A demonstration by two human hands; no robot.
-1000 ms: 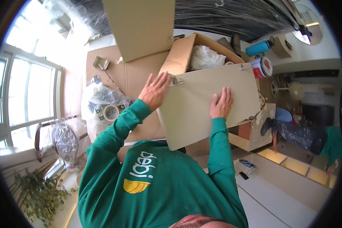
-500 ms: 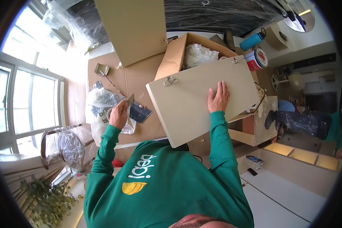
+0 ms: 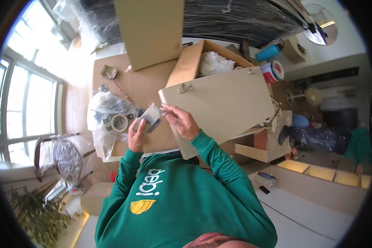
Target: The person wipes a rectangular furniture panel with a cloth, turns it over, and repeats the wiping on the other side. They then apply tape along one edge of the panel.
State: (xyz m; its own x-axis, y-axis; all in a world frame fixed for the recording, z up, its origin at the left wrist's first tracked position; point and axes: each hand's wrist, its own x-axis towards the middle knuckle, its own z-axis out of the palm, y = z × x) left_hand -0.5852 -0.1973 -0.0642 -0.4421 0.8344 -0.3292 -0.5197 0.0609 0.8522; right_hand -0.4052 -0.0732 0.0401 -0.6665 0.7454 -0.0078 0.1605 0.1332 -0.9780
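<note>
Both hands (image 3: 161, 124) pinch a small clear packet (image 3: 150, 117).

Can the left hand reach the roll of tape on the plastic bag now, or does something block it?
Probably yes. The roll of tape lies uncovered on the plastic bag, just beside the left hand. But that hand already holds a small grey packet, so its fingers are not free.

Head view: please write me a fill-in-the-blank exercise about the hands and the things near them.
1. The left hand holds a small grey packet, and the ____ hand's fingertips are at its edge.
2. The roll of tape lies on a clear ____ bag.
3. The beige panel rests over an open ____ box.

Missing words: right; plastic; cardboard.
</note>
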